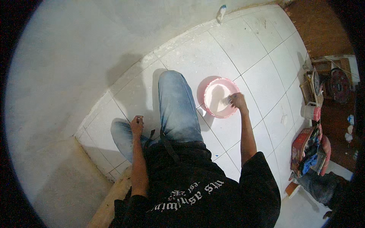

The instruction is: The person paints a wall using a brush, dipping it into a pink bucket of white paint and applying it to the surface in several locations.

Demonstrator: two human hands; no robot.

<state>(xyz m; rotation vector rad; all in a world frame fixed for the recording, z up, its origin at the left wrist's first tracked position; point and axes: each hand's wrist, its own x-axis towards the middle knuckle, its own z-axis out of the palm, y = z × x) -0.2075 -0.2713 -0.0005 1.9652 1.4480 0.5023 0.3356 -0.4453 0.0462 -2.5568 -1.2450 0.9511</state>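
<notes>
A round pink plastic basin stands on the floor to the right of my knee. Inside it is a white substance, probably paint or a similar mix. My right hand reaches over the basin's right rim, its fingers closed around a small greyish object that is too blurred to name. Above my bent left leg, my left hand hovers with fingers curled. Whether anything small is between those fingers I cannot tell.
White floor tiles meet a plastered wall. A whitish object with a blue end leans at the wall's foot. Along the right stand a small pail, a red basket holding cloths and a fan.
</notes>
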